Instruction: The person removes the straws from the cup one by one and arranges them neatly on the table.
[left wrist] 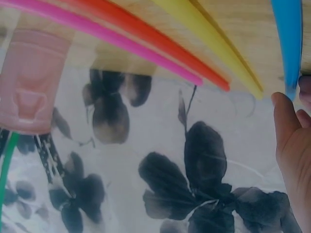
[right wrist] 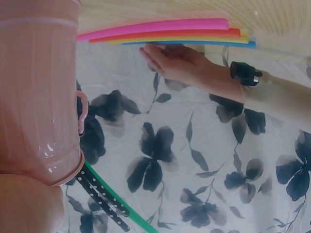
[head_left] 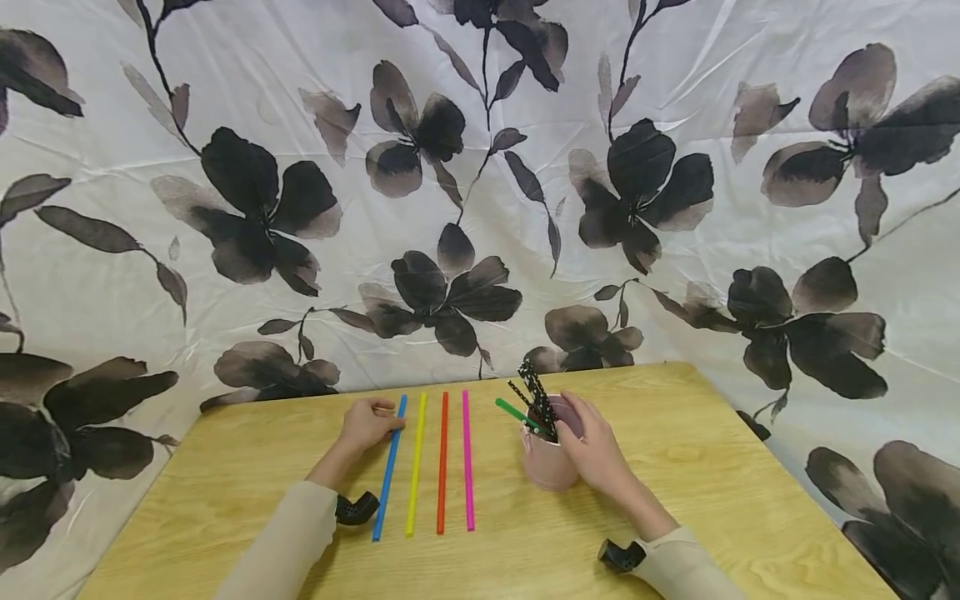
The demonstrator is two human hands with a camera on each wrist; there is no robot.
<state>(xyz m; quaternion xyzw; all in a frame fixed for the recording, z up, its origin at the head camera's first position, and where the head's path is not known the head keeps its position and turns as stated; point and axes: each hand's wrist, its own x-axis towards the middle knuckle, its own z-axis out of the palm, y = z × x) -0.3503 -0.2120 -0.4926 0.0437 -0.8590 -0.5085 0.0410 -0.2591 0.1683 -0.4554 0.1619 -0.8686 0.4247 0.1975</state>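
My left hand [head_left: 367,425] pinches the blue straw [head_left: 389,471] near its far end, thumb on one side and fingers on the other, as the left wrist view shows. Side by side to its right lie a yellow straw [head_left: 416,467], a red straw [head_left: 442,467] and a pink straw [head_left: 468,462], roughly parallel on the table. With my right hand [head_left: 596,446] I grip a small pink bucket [head_left: 550,468] by its right side and rim. A green straw [head_left: 513,412] and black straws with white dots [head_left: 537,392] lean out of the bucket. Its inside is mostly hidden.
Everything stands on a light wooden table [head_left: 247,467]. Behind the table's far edge hangs a white cloth [head_left: 360,225] with dark flowers. A black device [head_left: 356,508] sits at my left wrist, another black device [head_left: 621,556] at my right.
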